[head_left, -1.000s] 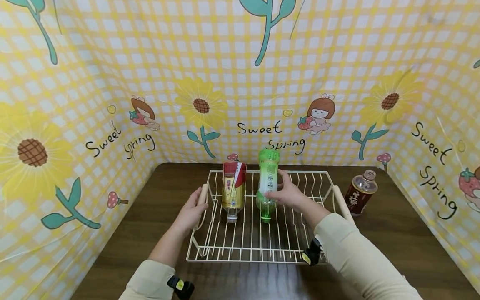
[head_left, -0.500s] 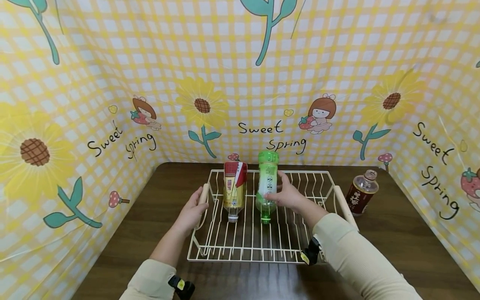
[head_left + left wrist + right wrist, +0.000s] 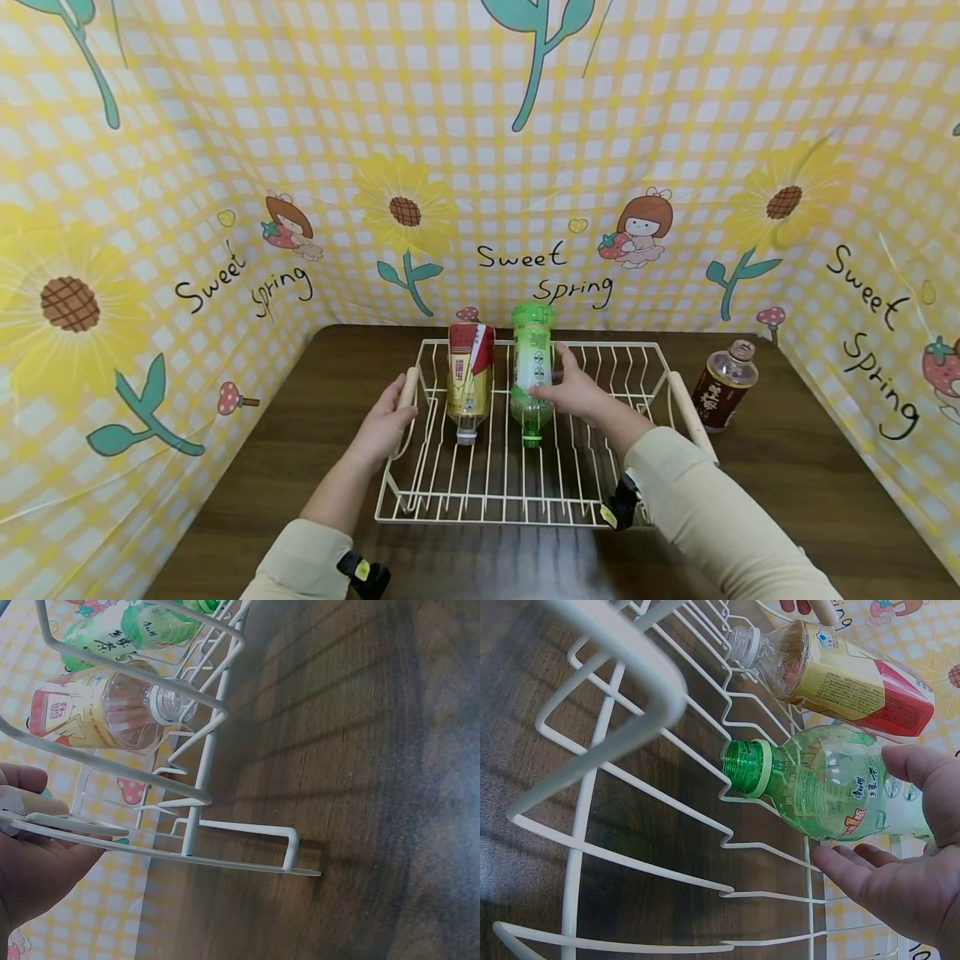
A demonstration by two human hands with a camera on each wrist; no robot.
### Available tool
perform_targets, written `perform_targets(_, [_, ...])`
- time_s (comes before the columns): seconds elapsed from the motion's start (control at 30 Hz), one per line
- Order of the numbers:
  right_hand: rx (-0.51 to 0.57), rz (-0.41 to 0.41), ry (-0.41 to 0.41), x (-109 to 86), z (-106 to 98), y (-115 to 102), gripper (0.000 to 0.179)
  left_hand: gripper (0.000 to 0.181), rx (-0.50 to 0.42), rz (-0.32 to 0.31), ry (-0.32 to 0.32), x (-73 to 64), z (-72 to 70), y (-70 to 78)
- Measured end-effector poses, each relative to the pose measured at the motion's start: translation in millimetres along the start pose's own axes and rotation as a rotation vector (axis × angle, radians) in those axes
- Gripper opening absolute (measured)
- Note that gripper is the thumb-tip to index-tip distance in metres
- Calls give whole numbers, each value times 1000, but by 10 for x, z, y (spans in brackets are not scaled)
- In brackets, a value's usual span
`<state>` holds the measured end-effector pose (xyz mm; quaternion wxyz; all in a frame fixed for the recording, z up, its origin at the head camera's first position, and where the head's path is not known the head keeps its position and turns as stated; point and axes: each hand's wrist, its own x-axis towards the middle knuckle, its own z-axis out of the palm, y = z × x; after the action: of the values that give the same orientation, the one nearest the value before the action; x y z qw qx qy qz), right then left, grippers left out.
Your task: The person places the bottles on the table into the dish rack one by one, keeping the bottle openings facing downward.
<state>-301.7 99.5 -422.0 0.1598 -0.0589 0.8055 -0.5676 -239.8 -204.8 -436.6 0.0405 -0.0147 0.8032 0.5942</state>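
A white wire dish rack (image 3: pixel 502 498) with wooden side handles stands on the table. My left hand (image 3: pixel 382 429) grips its left handle (image 3: pixel 407 392), fingers and thumb around the wood. Two plastic bottles stand upside down between the wires: a red and yellow labelled one (image 3: pixel 470 367) on the left, and a green one (image 3: pixel 533 358) nearer the middle. Beside the green bottle is my right hand (image 3: pixel 576 387), thumb over its front and fingers extended along its right side. In the right wrist view, the green bottle's uncapped neck (image 3: pixel 747 766) sits among the wires, with the fingers (image 3: pixel 847 870) loosely spread.
On the dark wooden table (image 3: pixel 255 500), right of the rack, a bottle with a dark red label (image 3: pixel 726 387) stands upright. The rack's right handle (image 3: pixel 688 412) lies between it and my right arm. A yellow checked cloth (image 3: pixel 465 167) encloses the back and sides.
The green bottle has shifted slightly left and down at its top, away from my right fingers. My left hand and the rack stay where they were.
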Motion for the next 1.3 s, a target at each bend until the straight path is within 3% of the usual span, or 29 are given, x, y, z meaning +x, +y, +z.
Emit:
perform_targets(0.33, [-27, -19, 24, -67, -47, -35, 95, 71, 0, 7, -8, 12, 9, -23])
perform_targets(0.6, [-84, -10, 56, -173, -226, -106, 90, 71, 5, 5, -2, 16, -1, -23])
perform_targets(0.93, [-47, -52, 91, -390, -659, -167, 91, 70, 6, -9, 0, 34, -13, -32])
perform_targets(1.3, [12, -131, 220, -743, -1149, -246, 91, 70, 10, -10, -7, 23, -12, 3])
